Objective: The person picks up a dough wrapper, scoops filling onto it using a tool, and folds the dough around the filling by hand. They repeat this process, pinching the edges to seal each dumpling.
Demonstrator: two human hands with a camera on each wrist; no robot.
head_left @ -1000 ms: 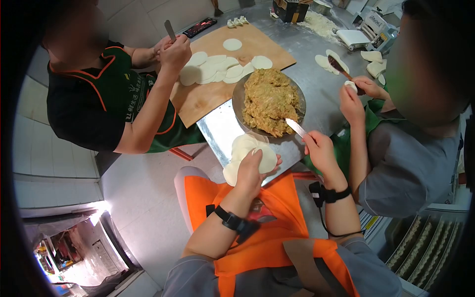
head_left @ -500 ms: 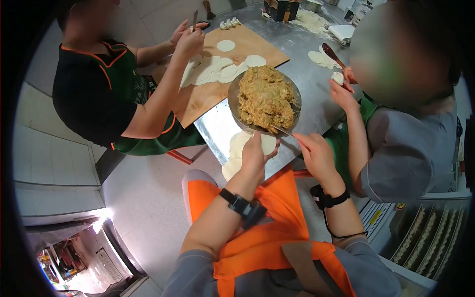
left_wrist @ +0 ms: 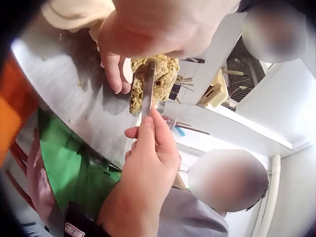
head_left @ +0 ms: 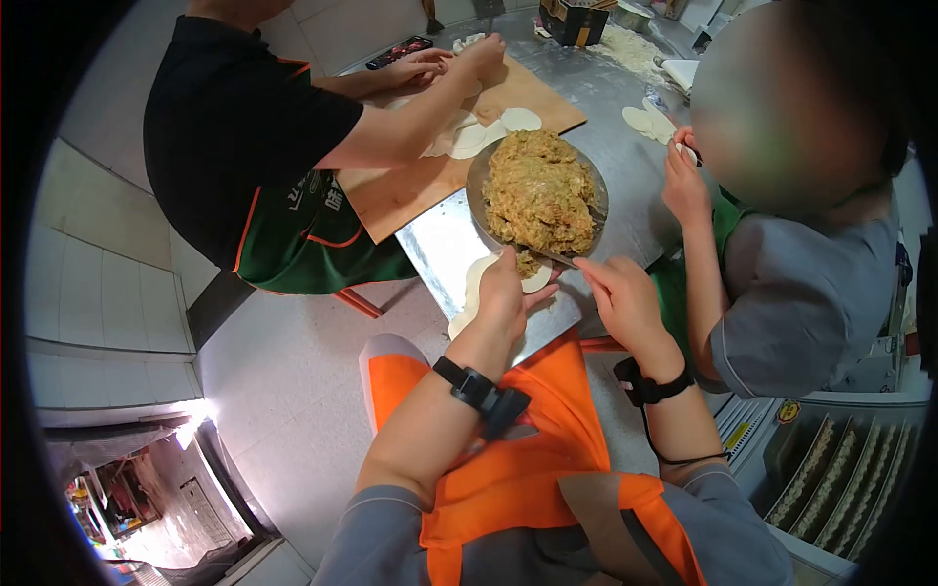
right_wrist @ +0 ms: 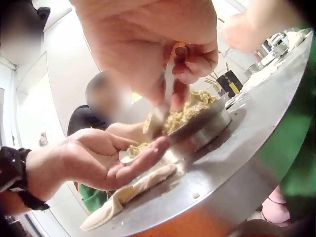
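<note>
My left hand (head_left: pixel 503 298) lies palm up and open at the steel table (head_left: pixel 625 210) edge, a round dumpling wrapper (head_left: pixel 535 280) resting across its flat fingers with a dab of filling on it, right against the rim of the filling plate (head_left: pixel 479 186). My right hand (head_left: pixel 620 298) sits just beside it, fingers pinched on a thin metal spatula (left_wrist: pixel 147 94) whose blade reaches over the wrapper. A loose stack of wrappers (right_wrist: pixel 126 195) lies on the table beneath my left hand.
</note>
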